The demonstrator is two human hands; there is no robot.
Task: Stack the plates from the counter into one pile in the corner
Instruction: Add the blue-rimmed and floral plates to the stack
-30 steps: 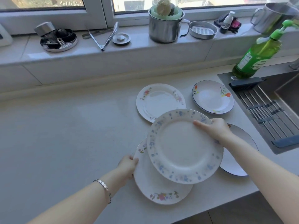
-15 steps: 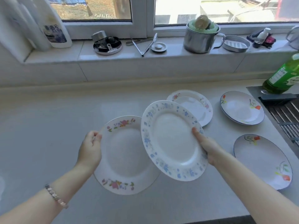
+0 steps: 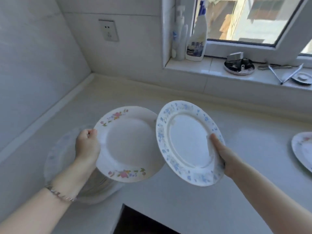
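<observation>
Counter (image 3: 249, 166) bears one blurred pile (image 3: 57, 154) lower left and one loose plate (image 3: 303, 149) at the right edge; mid-frame you hold two more, curled fingers of your left hand (image 3: 87, 146) gripping the pink-flowered plate (image 3: 130, 146), your right hand (image 3: 225, 157) pinching the blue-flowered plate (image 3: 187, 142).

1. The pile of plates (image 3: 58, 154) stands on the counter (image 3: 244, 149); left of it the tiled wall (image 3: 33, 73) closes the way.
2. Over the pile, the left hand (image 3: 87, 146) and its pink-flowered plate (image 3: 128, 144) cover most of the top.
3. Right of the pile, the right hand (image 3: 224, 159) holds a blue-flowered plate (image 3: 187, 142) aloft.
4. Further right, the counter lies bare up to a lone plate (image 3: 303, 149).
</observation>
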